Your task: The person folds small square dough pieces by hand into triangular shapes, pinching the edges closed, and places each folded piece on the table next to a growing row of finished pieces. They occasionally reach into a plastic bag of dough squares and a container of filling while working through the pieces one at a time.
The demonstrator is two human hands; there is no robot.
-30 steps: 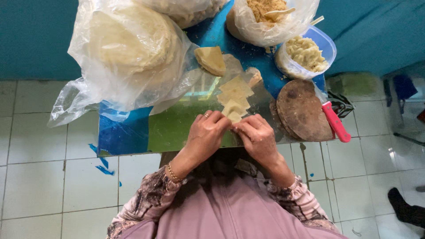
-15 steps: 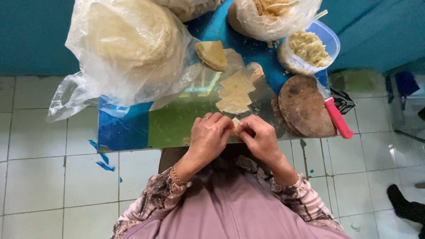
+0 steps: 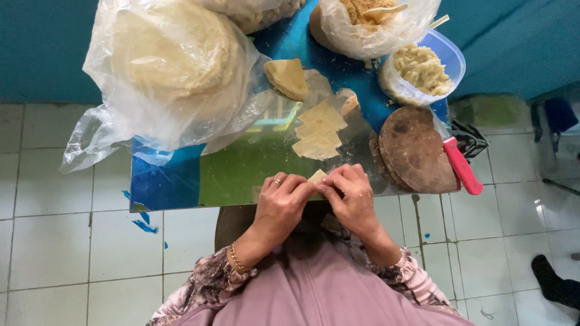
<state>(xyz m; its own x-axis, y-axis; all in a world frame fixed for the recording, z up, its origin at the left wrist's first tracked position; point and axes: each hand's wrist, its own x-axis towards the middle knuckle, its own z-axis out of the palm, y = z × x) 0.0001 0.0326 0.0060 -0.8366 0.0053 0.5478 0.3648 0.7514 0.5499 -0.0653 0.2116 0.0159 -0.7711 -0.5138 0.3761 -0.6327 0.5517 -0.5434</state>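
At the near edge of the blue and green surface [image 3: 175,181], above white floor tiles [image 3: 66,241] and a teal wall [image 3: 36,48], both hands pinch one pale wrapper [image 3: 316,176]: left hand [image 3: 281,202] and right hand [image 3: 350,196] fingers clamped on it. Squeezed too hard, the thin sheet could tear or slip off the edge.

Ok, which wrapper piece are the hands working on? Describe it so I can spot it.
On the small table, near its front edge, the left hand and right hand pinch one pale wrapper piece. Unlike the loose stack of cut wrappers behind it, only a corner shows.
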